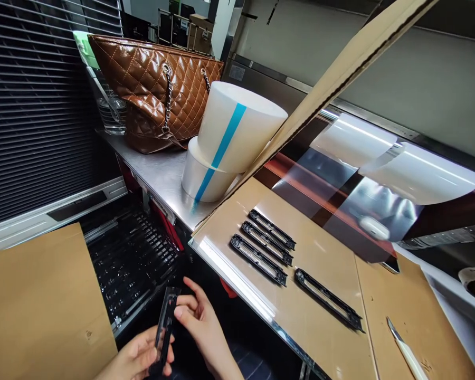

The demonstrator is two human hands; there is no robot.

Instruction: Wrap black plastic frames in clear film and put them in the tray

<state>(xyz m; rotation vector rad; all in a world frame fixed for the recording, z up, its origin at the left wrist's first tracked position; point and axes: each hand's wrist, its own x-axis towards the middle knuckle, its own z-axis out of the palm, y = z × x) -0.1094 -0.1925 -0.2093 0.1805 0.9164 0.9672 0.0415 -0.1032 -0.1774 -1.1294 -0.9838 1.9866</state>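
Note:
Low in the frame, my left hand (136,359) and my right hand (203,324) together hold one long black plastic frame part (164,330), upright between them. My left hand grips its lower end; my right fingers pinch its upper edge. On the cardboard-covered bench (328,343) to the right lie several matching black frame parts: three side by side (263,245) and one apart (328,300). Below the bench, to the left of my hands, a tray (132,261) is filled with more of these black parts.
A brown quilted handbag (154,92) and two stacked rolls of white film with a blue stripe (229,140) stand on the steel counter at the back. A cardboard sheet (43,306) covers the lower left. A knife (406,351) lies at the bench's right. A tilted cardboard flap (340,68) overhangs.

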